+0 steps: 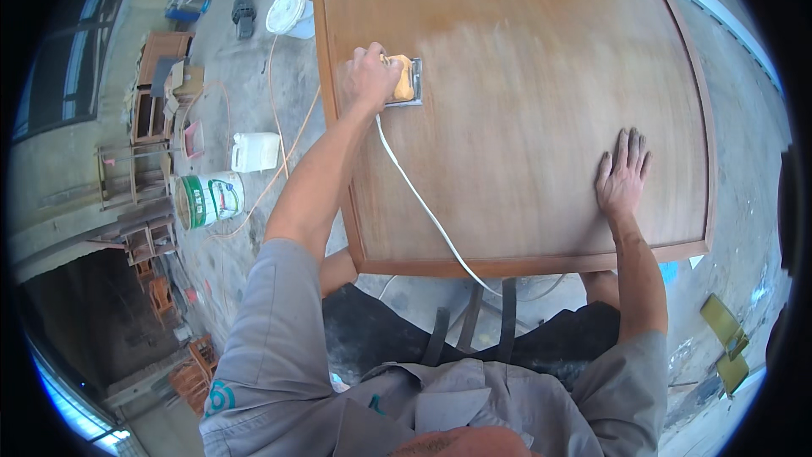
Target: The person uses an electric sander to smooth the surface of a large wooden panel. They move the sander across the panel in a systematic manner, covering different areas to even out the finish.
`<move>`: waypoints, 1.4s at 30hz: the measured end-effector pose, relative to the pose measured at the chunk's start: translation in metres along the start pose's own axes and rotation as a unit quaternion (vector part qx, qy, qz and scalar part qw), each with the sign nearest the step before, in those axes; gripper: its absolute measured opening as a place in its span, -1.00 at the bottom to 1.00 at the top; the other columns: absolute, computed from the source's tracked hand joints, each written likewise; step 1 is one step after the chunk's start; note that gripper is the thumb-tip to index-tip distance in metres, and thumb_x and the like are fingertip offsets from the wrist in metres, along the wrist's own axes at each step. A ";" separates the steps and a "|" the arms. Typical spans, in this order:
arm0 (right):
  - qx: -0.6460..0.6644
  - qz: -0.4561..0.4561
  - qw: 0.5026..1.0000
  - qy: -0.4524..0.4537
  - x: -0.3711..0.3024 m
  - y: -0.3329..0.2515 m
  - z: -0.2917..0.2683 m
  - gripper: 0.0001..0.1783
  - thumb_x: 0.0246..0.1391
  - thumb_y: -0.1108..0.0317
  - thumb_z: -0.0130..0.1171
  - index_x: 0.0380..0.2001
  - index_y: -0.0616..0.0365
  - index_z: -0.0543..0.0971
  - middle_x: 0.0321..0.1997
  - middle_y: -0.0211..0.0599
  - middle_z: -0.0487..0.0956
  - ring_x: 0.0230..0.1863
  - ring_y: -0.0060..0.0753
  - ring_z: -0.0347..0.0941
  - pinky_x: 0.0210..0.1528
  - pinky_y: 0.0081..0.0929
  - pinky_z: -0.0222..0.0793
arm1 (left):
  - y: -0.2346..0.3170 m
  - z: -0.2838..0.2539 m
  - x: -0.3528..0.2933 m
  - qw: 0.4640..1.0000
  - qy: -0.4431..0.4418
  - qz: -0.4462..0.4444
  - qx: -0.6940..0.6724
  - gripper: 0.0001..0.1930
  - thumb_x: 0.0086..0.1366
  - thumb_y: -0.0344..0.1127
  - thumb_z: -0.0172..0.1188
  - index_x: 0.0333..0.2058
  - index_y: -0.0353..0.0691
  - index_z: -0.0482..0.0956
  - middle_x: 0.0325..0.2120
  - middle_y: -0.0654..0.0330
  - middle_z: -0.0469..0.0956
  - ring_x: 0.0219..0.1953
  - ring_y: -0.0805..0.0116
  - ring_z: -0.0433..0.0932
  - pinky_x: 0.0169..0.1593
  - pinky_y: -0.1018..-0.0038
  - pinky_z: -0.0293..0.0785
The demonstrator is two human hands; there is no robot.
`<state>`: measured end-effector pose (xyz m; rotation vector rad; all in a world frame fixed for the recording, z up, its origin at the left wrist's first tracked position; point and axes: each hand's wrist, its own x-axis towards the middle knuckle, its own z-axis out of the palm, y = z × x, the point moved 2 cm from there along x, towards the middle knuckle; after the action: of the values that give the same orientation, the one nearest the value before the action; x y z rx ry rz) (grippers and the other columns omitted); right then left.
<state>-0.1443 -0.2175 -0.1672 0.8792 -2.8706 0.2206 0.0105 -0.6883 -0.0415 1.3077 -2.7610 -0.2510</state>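
Observation:
A large framed wooden panel [516, 152] lies flat before me, paler across the middle and darker brown toward its far left. My left hand [370, 78] is closed round a yellow electric sander [403, 78], whose square pad rests on the panel near its left edge. From the sander a white cord [420, 197] runs over the wood and off the near edge. My right hand [624, 176] lies flat on the panel's right side, fingers stretched and darkened at the tips, holding nothing.
Left of the panel stand a white bucket [290, 14], a white jug [255, 152] and a green-and-white pail [210, 200]. An orange hose [289, 159] trails along the concrete floor. Wooden furniture [152, 110] lines the far left. Gold-coloured pieces [724, 326] lie at the lower right.

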 end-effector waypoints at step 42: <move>-0.022 0.012 0.999 0.022 0.004 0.006 0.015 -0.31 0.44 0.04 -0.19 0.54 -0.03 0.11 0.62 -0.19 0.09 0.64 -0.12 -0.12 0.62 0.03 -0.27 | 0.009 0.014 -0.215 0.999 0.007 -0.002 -0.054 -0.73 0.14 -0.23 0.32 -0.18 -0.13 0.60 -0.13 0.07 0.50 -0.01 -0.04 0.48 -0.08 0.03 0.53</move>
<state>-0.1520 -0.2174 -0.1815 0.8210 -2.8349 0.1768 0.1381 -0.5149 -0.0533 1.2835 -2.6928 -0.3833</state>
